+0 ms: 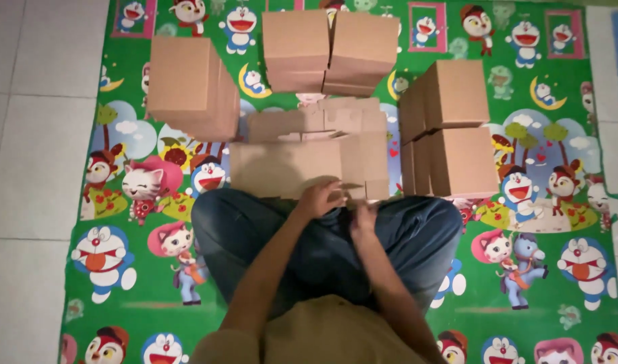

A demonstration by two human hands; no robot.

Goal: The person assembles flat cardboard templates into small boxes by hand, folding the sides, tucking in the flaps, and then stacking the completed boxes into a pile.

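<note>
A stack of flat, unfolded brown cardboard box blanks [302,158] lies on the mat just in front of my crossed legs. My left hand [320,199] rests curled on the near edge of the top blank. My right hand [364,217] is beside it, fingers bent at the same near edge, pinching a small flap; the exact hold is hard to tell. Both forearms reach forward over my jeans.
Assembled brown cardboard boxes stand around the blanks: a stack at back left [191,87], two stacks at the back middle [329,50], and stacked boxes at the right [450,128]. All sit on a green cartoon-print mat [538,283] over a pale tiled floor [25,135].
</note>
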